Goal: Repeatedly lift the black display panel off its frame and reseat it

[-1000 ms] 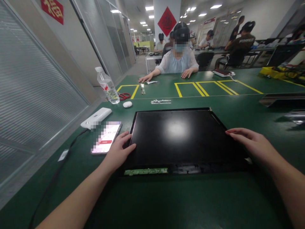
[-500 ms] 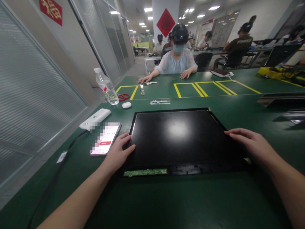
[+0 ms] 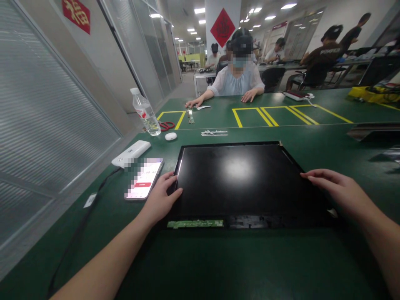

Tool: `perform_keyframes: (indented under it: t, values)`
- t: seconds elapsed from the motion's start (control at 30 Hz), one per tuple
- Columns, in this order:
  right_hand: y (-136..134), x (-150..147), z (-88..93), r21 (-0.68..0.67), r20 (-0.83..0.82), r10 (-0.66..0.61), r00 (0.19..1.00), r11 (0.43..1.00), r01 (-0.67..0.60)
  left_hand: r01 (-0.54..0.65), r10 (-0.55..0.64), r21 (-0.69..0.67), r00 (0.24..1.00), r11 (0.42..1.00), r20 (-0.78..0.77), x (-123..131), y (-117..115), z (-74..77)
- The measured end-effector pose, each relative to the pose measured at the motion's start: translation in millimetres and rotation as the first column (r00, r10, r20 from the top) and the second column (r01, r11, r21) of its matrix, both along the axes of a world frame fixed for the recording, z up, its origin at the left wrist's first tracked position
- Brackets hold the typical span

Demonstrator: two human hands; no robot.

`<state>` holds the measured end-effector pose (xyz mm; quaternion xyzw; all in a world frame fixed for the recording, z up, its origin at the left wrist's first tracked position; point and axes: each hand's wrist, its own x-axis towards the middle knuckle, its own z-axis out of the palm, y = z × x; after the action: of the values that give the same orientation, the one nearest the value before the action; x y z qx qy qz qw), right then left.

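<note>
A bare black display panel [image 3: 243,179] lies flat on the green table [image 3: 218,266] in front of me, with a narrow green circuit strip [image 3: 195,223] along its near edge. My left hand [image 3: 161,200] grips the panel's left edge, thumb on top and fingers curled at the side. My right hand [image 3: 339,191] lies on the panel's right edge with its fingers stretched forward along it.
Left of the panel lie a lit phone [image 3: 144,183], a white power bank [image 3: 131,153] with a cable, a white earbud case [image 3: 171,136], red scissors [image 3: 166,125] and a water bottle [image 3: 145,112]. Small metal parts [image 3: 214,133] lie beyond. A person sits opposite, hands on the table.
Both hands stay on the panel's edges. The view has shifted slightly, so everything sits a little further right in the picture.
</note>
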<state>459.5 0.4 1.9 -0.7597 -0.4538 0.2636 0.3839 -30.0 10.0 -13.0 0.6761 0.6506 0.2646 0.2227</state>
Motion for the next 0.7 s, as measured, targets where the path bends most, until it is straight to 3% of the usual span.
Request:
perform_keyframes:
  t: [0.3, 0.5, 0.7]
  values:
    - [0.3, 2.5, -1.1, 0.001, -0.021, 0.0, 1.0, 1.0, 0.0, -0.006, 0.006, -0.034, 1.0, 0.999, 0.006, 2.5, -2.2, 3.0]
    - [-0.9, -1.9, 3.3, -0.022, -0.031, -0.012, 0.999, 1.0, 0.012, -0.052, 0.064, -0.076, 0.984, 0.996, 0.165, 0.3, 0.3, 2.4]
    - [-0.3, -0.8, 0.6, -0.014, 0.025, -0.009, 1.0, 1.0, 0.01, -0.09, 0.143, -0.161, 0.922, 0.983, 0.359, 4.5, -1.4, 3.2]
